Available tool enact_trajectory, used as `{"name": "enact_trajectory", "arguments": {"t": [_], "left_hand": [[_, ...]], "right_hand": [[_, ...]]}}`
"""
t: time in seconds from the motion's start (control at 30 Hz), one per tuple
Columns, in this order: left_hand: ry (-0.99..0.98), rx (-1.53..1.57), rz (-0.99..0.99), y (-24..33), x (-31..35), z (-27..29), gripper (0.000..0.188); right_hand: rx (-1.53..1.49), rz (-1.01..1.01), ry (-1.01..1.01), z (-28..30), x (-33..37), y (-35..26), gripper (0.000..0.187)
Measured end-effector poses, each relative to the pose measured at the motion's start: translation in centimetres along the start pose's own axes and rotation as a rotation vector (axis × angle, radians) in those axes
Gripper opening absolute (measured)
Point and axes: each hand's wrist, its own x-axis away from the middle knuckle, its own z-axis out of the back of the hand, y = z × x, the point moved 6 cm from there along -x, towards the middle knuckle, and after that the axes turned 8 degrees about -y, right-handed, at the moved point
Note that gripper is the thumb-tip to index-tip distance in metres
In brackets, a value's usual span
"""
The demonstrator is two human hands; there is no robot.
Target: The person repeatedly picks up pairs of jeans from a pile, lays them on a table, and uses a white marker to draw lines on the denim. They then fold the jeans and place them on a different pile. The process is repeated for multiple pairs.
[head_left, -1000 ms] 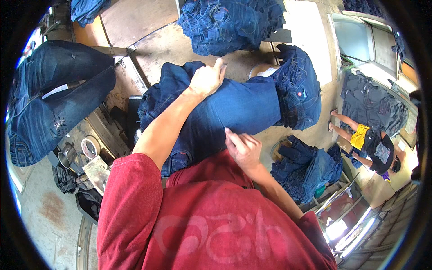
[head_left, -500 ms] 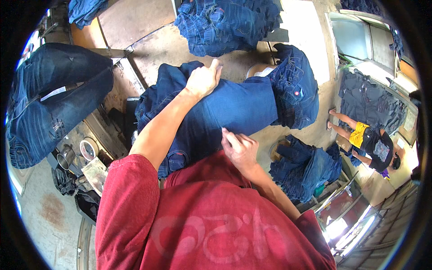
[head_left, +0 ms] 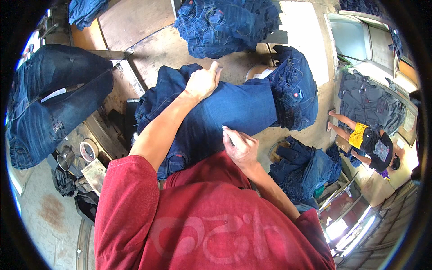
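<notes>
A pair of blue jeans [head_left: 236, 104] lies across in front of me, its leg stretched to the right. My left hand [head_left: 202, 82] is closed at the far edge of that leg, with cloth at its fingers. At the near edge, my right hand [head_left: 240, 146] is closed in a pinch on the denim, its thumb and forefinger together. Whether a small item also sits in either hand is hidden. Just past the leg's end hangs a bunch of dark blue jeans [head_left: 294, 90].
A large denim pile [head_left: 225, 27] sits beyond my hands. Dark jeans [head_left: 58, 94] are spread at left, above a tape roll [head_left: 89, 150] and metal cup [head_left: 65, 158]. More denim [head_left: 306, 168] lies at right. Farther right, a person [head_left: 369, 141] stands near dark garments [head_left: 371, 101].
</notes>
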Motion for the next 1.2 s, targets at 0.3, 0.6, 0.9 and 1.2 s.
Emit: {"name": "enact_trajectory", "arguments": {"t": [0.3, 0.6, 0.9, 1.2], "left_hand": [[0.031, 0.004, -0.065, -0.1, 0.1, -0.3, 0.025], [0.005, -0.010, -0.033, -0.1, 0.1, -0.3, 0.026], [0.004, 0.010, -0.067, 0.0, 0.2, -0.5, 0.028], [0.106, -0.014, -0.026, 2.9, 3.3, 5.7, 0.040]], "right_hand": [[0.068, 0.021, -0.048, -0.1, -0.1, -0.1, 0.019], [0.110, -0.003, -0.056, -0.3, -0.1, 0.2, 0.017], [0.032, -0.037, -0.014, 0.0, -0.5, 0.3, 0.008], [-0.313, -0.339, -0.061, 3.0, 1.8, 3.0, 0.019]]}}
